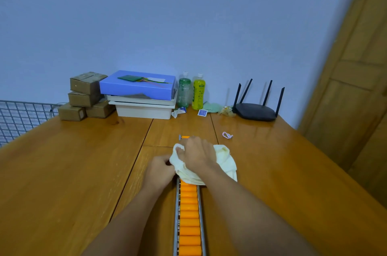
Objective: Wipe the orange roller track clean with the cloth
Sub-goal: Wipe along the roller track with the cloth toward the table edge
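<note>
The orange roller track (189,214) runs in a metal frame from the bottom edge toward the table's middle. Its far end (184,136) shows just beyond my hands. A pale cream cloth (227,163) is bunched over the far part of the track. My right hand (199,154) lies on top of the cloth with its fingers curled into it, near the track's far end. At the track's left side, my left hand (160,170) pinches the cloth's left edge. The rollers under the cloth are hidden.
On the wooden table (73,161) at the back stand cardboard boxes (85,96), a blue box on white trays (140,92), two bottles (191,91) and a black router (256,109). A pink loop (227,135) lies to the right of the track. A wire rack (21,117) stands left.
</note>
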The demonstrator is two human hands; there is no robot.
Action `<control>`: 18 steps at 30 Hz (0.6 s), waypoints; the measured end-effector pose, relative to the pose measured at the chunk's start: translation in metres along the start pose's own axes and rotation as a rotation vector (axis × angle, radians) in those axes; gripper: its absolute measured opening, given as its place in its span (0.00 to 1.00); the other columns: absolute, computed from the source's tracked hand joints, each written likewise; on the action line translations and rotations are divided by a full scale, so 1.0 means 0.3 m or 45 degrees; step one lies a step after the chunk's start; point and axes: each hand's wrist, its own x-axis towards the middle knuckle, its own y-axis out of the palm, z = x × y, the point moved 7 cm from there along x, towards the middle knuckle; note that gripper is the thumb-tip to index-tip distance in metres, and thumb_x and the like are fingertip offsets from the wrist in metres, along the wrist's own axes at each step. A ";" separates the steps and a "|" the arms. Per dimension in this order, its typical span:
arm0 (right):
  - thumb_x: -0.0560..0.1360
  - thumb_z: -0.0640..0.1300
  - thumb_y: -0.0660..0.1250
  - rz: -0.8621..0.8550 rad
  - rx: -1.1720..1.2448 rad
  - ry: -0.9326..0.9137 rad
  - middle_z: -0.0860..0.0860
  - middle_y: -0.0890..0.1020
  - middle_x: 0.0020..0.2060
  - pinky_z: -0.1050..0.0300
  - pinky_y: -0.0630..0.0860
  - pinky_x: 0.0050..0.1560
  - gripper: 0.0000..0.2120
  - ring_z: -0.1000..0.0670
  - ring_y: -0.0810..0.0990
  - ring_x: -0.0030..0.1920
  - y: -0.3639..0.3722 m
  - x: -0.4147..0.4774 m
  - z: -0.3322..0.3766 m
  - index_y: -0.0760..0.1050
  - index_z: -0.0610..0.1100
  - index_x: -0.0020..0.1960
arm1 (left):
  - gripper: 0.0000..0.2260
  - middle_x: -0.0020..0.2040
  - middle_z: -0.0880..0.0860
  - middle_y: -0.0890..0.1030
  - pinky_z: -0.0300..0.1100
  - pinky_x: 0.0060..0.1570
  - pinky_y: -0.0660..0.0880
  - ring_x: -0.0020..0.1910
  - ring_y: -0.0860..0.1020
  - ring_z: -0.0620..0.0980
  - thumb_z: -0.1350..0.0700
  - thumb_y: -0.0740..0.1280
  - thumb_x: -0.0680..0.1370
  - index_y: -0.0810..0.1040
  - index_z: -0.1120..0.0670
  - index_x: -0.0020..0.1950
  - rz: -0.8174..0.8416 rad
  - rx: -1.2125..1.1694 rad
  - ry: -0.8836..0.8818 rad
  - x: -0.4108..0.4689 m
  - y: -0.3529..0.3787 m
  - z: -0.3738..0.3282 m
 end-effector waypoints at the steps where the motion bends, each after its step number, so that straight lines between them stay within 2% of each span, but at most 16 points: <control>1: 0.82 0.54 0.61 0.027 -0.031 -0.003 0.45 0.83 0.51 0.54 0.68 0.40 0.15 0.40 0.82 0.51 0.017 -0.005 0.004 0.81 0.48 0.59 | 0.15 0.28 0.51 0.78 0.45 0.33 0.63 0.31 0.69 0.46 0.49 0.69 0.76 0.80 0.59 0.37 0.003 -0.006 -0.002 0.003 0.001 0.004; 6: 0.83 0.49 0.61 0.043 -0.176 -0.044 0.46 0.82 0.51 0.54 0.69 0.39 0.13 0.41 0.82 0.49 0.021 -0.024 0.009 0.80 0.48 0.62 | 0.08 0.34 0.58 0.82 0.46 0.35 0.66 0.33 0.73 0.49 0.56 0.69 0.75 0.83 0.58 0.37 0.032 0.021 0.023 0.008 0.006 0.007; 9: 0.82 0.48 0.60 0.041 -0.212 -0.045 0.46 0.81 0.50 0.54 0.68 0.38 0.12 0.42 0.81 0.47 0.016 -0.037 0.007 0.80 0.47 0.60 | 0.08 0.35 0.54 0.84 0.46 0.35 0.69 0.35 0.79 0.52 0.57 0.70 0.76 0.85 0.55 0.38 0.021 0.055 0.045 0.002 0.003 -0.005; 12: 0.83 0.47 0.59 0.036 -0.237 -0.049 0.46 0.81 0.50 0.54 0.68 0.38 0.13 0.42 0.81 0.47 0.012 -0.041 0.009 0.79 0.46 0.61 | 0.07 0.37 0.51 0.85 0.50 0.36 0.75 0.41 0.82 0.56 0.55 0.70 0.76 0.86 0.53 0.41 0.028 0.078 0.062 -0.002 0.002 -0.012; 14: 0.83 0.47 0.59 0.019 -0.247 -0.047 0.46 0.80 0.50 0.54 0.67 0.38 0.12 0.42 0.81 0.47 0.009 -0.049 0.007 0.78 0.46 0.61 | 0.06 0.37 0.49 0.85 0.54 0.40 0.79 0.42 0.83 0.53 0.55 0.70 0.76 0.87 0.51 0.43 0.038 0.086 0.065 0.000 0.003 -0.013; 18: 0.84 0.50 0.58 -0.016 -0.194 0.043 0.47 0.80 0.52 0.53 0.68 0.39 0.12 0.43 0.81 0.48 0.003 -0.080 -0.051 0.78 0.46 0.58 | 0.09 0.46 0.44 0.86 0.46 0.48 0.80 0.48 0.82 0.45 0.54 0.70 0.78 0.86 0.49 0.56 0.006 0.118 0.048 0.005 0.001 -0.012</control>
